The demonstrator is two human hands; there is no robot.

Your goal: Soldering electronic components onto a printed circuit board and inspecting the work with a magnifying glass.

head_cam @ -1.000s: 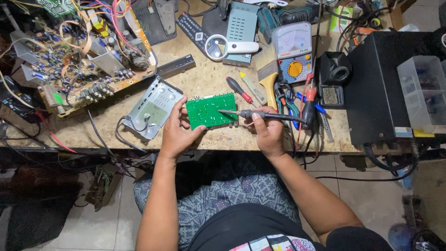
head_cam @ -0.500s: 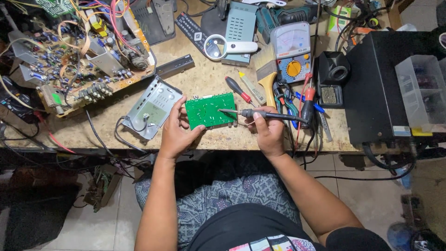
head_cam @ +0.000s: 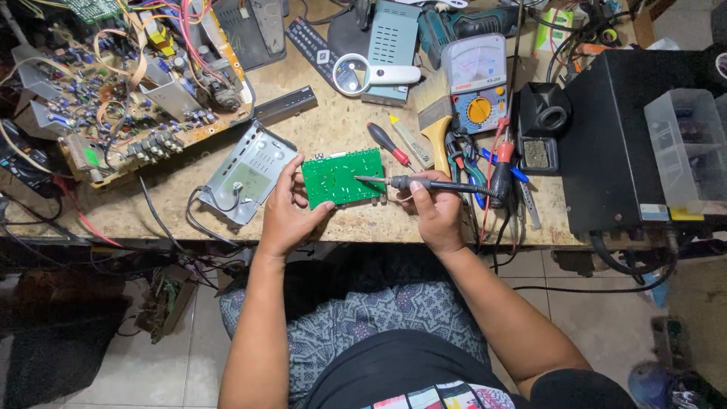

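A small green circuit board (head_cam: 341, 176) lies near the front edge of the workbench (head_cam: 341, 129). My left hand (head_cam: 286, 208) grips its left side, thumb on the lower edge. My right hand (head_cam: 433, 208) holds a dark soldering iron (head_cam: 432, 184) like a pen. The iron's metal tip rests on the right part of the green board. A grey metal casing (head_cam: 248, 170) with a cable lies just left of my left hand.
A large open chassis with wires and components (head_cam: 129, 83) fills the far left. A magnifier (head_cam: 371, 75), an analogue meter (head_cam: 475, 83), screwdrivers (head_cam: 390, 144), pliers, an iron stand (head_cam: 544, 121) and a black box (head_cam: 628, 144) with a clear drawer unit crowd the back and right.
Both hands and the green board stay in place. The iron's tip holds on the board with barely any shift.
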